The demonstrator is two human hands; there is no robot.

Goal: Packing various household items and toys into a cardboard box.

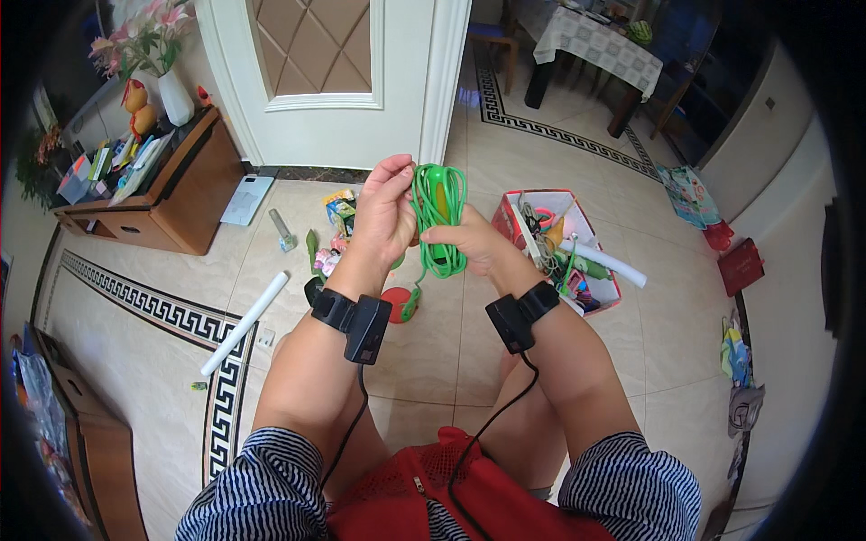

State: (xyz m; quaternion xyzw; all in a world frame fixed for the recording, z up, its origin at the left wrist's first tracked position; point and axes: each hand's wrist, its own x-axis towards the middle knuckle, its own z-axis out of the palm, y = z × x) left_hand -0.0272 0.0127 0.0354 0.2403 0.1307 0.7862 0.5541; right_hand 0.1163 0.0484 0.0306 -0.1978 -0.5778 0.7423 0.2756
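Observation:
A bundle of green cord [423, 203], looking like a jump rope, is wound lengthwise about a green handle with a yellowish part [443, 196]. My right hand [475, 242] grips its lower right side, the thumb lying across the loops. At its upper left, my left hand [387, 206] has thumb and fingertips pinched together against the cord; whether a strand is between them is hard to see. One tail of cord hangs from the bottom of the coil towards a green piece [410, 306] by a red round object [396, 304] on the floor.
To the right stands an open box [599, 233] of mixed items, a white tube [629, 270] jutting out. Small toys and packets [340, 209] lie beyond my left forearm. Another white tube [245, 323] rests on the tiles. Cables run from both wrist devices [369, 330].

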